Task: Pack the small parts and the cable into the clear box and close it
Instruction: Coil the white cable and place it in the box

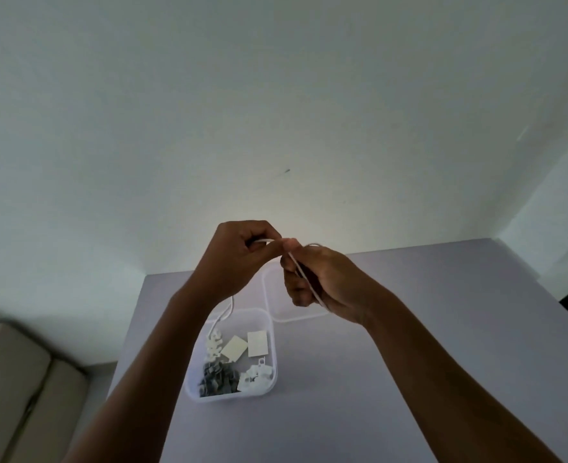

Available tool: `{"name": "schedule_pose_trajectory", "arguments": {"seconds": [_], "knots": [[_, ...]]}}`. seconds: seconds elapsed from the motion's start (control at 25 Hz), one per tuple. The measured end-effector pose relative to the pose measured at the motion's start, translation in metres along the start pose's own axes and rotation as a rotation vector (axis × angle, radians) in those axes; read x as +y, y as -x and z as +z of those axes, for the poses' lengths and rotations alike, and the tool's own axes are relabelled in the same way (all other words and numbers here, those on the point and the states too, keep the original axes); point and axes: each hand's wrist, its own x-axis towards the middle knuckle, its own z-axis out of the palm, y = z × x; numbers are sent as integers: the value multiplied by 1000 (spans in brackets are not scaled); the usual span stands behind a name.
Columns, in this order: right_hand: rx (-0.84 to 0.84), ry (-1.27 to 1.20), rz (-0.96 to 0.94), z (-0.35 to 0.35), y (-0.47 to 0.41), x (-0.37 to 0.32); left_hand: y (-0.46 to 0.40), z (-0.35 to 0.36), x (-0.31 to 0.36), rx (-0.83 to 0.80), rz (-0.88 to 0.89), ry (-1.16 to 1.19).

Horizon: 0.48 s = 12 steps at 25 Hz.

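Both hands pinch the thin white cable (296,265), left grip (242,252) and right grip (312,279) touching, its loose tail hanging below the left grip into the open clear plastic box (272,385) on the bench.

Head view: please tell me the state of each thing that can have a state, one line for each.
clear box: open, lid off, stands on the table, small parts inside.
lid: lies flat on the table just behind the box, partly hidden by the right hand.
cable: held up between both hands, one end hanging down to the box.
left hand: pinches the cable.
right hand: grips the cable.
small parts: loose in the box.
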Motion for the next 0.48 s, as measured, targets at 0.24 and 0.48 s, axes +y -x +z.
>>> {"name": "schedule_pose_trajectory", "arguments": {"seconds": [0.24, 0.48], "knots": [[361, -676, -232, -1, -10, 8, -2, -28, 0, 130, -1, 18], [308, -239, -124, 16, -9, 4, -9, -40, 16, 35, 88, 28]]}}
